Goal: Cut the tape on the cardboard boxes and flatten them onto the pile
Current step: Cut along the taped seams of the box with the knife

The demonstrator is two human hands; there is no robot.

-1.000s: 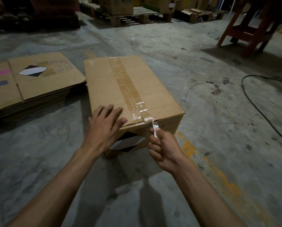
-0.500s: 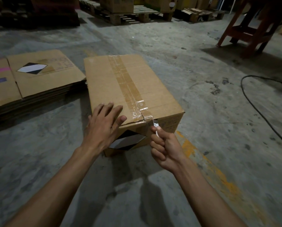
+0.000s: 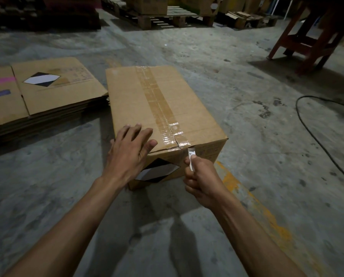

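A closed cardboard box [image 3: 191, 108] stands on the concrete floor, with a strip of tape [image 3: 157, 104] running along its top seam. My left hand [image 3: 129, 152] lies flat with spread fingers on the box's near left top corner. My right hand [image 3: 201, 180] is shut on a small white cutter [image 3: 191, 158], whose tip touches the tape at the box's near top edge. A pile of flattened boxes [image 3: 39, 98] lies on the floor just left of the box.
A black cable [image 3: 315, 140] curves over the floor at the right. A red wooden stand [image 3: 311, 35] is at the far right. Wooden pallets with boxes [image 3: 163, 15] line the back. A yellow paint line [image 3: 253, 202] crosses the floor by my right arm.
My right hand has shifted the cutter slightly up against the tape at the near edge. My left hand stays pressed on the box top.
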